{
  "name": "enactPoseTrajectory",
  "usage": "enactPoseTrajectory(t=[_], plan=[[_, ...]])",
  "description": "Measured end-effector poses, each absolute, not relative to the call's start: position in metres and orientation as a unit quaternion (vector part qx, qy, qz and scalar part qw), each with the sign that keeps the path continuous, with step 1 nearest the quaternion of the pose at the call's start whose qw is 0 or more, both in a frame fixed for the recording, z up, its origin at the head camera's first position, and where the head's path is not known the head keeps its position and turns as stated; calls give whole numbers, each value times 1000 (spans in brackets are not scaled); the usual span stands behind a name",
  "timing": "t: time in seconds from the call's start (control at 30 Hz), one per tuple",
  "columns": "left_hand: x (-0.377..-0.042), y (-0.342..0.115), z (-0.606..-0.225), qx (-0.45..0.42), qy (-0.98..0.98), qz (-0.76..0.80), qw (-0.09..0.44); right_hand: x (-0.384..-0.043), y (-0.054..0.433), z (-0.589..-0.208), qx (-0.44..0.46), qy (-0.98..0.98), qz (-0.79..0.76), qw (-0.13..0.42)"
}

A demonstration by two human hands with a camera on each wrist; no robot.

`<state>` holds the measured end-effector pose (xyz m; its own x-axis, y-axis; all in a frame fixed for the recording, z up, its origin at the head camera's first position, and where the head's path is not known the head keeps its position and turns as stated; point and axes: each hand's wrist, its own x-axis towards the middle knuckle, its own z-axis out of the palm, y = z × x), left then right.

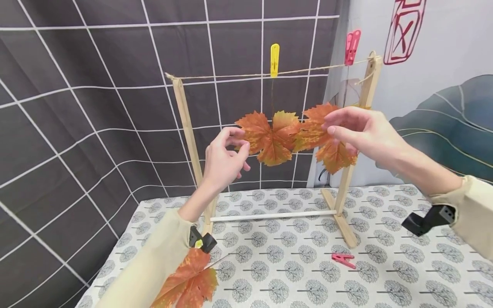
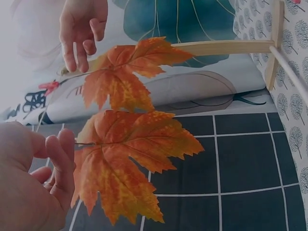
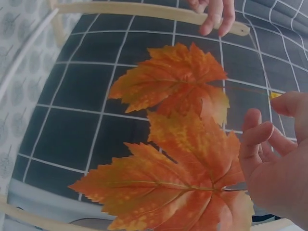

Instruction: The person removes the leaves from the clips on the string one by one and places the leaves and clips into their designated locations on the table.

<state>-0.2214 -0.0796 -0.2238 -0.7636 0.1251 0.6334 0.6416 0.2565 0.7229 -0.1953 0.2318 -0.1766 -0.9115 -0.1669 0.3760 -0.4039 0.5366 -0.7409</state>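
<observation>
Two orange maple leaves hang by their stems from a twine line (image 1: 231, 76). A yellow clothespin (image 1: 274, 60) clips the left leaf (image 1: 269, 139), and a pink clothespin (image 1: 352, 47) the right leaf (image 1: 335, 160). My left hand (image 1: 227, 158) hovers beside the left leaf, its fingers loosely bent with nothing between them. In front of the right leaf is my right hand (image 1: 362, 128), fingers relaxed and thumb apart, partly covering it. The right wrist view shows this hand (image 3: 279, 154) near the leaf's stem, without a visible grip on it.
The twine spans a wooden frame (image 1: 186, 124) with a white lower bar (image 1: 269, 216). Another pink clothespin (image 1: 344, 259) lies on the tree-patterned tablecloth (image 1: 289, 273). A loose maple leaf (image 1: 192, 282) lies at front left, partly under the left forearm. A dark gridded curtain (image 1: 115, 107) hangs behind.
</observation>
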Motion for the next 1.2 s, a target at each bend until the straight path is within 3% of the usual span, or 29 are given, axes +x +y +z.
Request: enactPoseTrajectory(t=[1.2], plan=[[-241,-50,-185,-240,-747,-577,225,-219,199,-108,194,-827,504,157]])
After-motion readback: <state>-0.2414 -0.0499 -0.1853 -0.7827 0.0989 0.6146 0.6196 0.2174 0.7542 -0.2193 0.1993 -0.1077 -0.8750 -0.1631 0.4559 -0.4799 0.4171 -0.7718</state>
